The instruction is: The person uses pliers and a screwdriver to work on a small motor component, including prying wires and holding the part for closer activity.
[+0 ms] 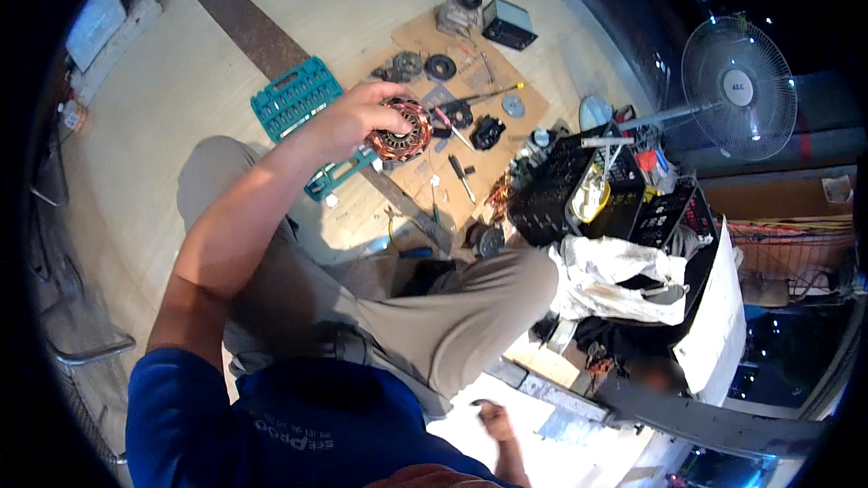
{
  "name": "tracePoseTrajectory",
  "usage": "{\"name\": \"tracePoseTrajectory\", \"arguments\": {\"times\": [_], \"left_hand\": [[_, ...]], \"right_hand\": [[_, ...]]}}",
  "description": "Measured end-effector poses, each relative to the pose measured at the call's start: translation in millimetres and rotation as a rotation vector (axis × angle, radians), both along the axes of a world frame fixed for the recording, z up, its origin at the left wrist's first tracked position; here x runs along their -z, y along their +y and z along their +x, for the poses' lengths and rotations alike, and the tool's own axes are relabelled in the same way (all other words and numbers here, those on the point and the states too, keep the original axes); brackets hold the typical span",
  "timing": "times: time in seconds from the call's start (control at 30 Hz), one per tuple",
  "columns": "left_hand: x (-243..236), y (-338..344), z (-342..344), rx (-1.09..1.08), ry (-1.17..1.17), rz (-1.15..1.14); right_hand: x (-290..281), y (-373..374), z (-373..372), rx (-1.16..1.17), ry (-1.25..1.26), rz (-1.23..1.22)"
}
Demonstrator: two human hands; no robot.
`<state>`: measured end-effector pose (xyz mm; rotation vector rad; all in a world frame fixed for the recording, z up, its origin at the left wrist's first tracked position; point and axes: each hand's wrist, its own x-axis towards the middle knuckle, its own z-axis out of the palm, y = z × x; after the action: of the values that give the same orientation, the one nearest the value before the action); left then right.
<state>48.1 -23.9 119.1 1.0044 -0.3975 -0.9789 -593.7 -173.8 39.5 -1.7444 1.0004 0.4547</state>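
My left hand (372,117) grips a stator (399,128), a ring-shaped core with copper windings, in front of a cardboard sheet on the floor. Its fingers go over the rim and the thumb reaches toward the centre opening. Low in the view, beside my right thigh, my right hand (494,421) is closed over a bright white surface. A small dark bit shows at its fingertips, too small to make out. Beyond the stator, the cardboard (443,183) bears a dark ring (440,67), a black round part (488,133) and a screwdriver (462,179).
A green socket set case (297,95) lies open left of the cardboard. At the back are a metal housing (457,14) and a dark box (509,23). Right of me stand a black crate (561,190), a white cloth (624,276) and a fan (739,86).
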Motion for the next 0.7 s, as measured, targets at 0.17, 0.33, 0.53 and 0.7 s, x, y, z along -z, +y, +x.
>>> {"name": "tracePoseTrajectory", "arguments": {"times": [0.17, 0.33, 0.53, 0.7], "left_hand": [[4.1, 0.8, -25.2, 0.116, -0.093, 0.114], [-5.2, 6.1, -42.9, 0.200, -0.082, 0.165], [-8.8, -0.5, -55.1, 0.253, -0.315, 0.287], [-10.7, -0.5, -55.3, 0.277, -0.363, 0.235]], "right_hand": [[27.0, 135.2, -67.8, 0.028, 0.329, 0.131], [57.3, 139.6, -97.6, -0.082, 0.520, 0.224], [50.1, 28.5, -90.9, -0.437, 0.638, 0.059], [-36.4, -91.2, 50.4, -0.477, 0.341, -0.947]]}}
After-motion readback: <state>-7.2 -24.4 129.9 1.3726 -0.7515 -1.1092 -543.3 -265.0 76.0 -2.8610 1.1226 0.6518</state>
